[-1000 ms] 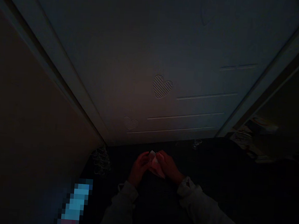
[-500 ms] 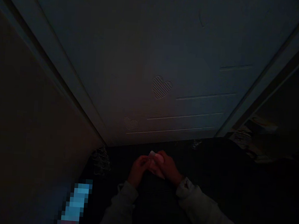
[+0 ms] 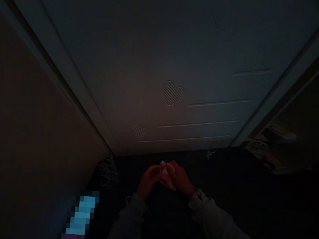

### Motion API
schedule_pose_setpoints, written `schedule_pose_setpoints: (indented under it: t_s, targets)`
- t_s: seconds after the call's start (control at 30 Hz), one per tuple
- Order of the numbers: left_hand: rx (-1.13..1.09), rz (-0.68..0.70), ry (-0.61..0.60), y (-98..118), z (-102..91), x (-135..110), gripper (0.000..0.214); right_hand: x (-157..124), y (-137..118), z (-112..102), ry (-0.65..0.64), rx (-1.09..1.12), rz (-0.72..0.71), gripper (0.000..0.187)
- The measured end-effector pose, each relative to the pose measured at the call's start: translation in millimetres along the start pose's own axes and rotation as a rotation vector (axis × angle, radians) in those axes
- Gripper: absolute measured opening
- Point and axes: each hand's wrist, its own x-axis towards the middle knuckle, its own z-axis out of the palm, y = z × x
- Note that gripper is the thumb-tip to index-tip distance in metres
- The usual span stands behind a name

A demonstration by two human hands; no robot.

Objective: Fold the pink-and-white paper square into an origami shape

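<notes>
The scene is very dark. My left hand (image 3: 148, 180) and my right hand (image 3: 181, 179) meet low in the middle of the view, both with fingers pinched round a small pale pink folded piece (image 3: 165, 175), perhaps paper. The piece sticks up between the fingertips, just above a dark ribbed surface (image 3: 226, 176). Both forearms wear light long sleeves. What the piece is exactly I cannot make out.
A pale door (image 3: 179, 73) with embossed hearts and grooves rises right behind the hands. A crinkled clear object (image 3: 107, 171) lies to the left, a small glass item (image 3: 209, 153) at the door's foot, and stacked papers (image 3: 268, 142) at the right.
The hands have stayed in place, with small finger movements on the pink piece; the left thumb has shifted slightly along it.
</notes>
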Motion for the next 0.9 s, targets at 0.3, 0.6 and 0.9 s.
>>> schedule_pose_setpoints:
  t_s: [0.3,0.6,0.9]
  targets:
    - [0.007,-0.023,-0.006,0,1.4,-1,0.027,1,-1,0,0.046,0.133,0.012,0.033]
    - [0.037,-0.035,0.03,0,0.5,-1,0.029,3,6,1,0.048,0.211,0.013,0.035]
    - [0.046,-0.005,0.05,-3,-0.4,1,0.026,-2,-5,-2,-0.037,0.068,-0.044,0.027]
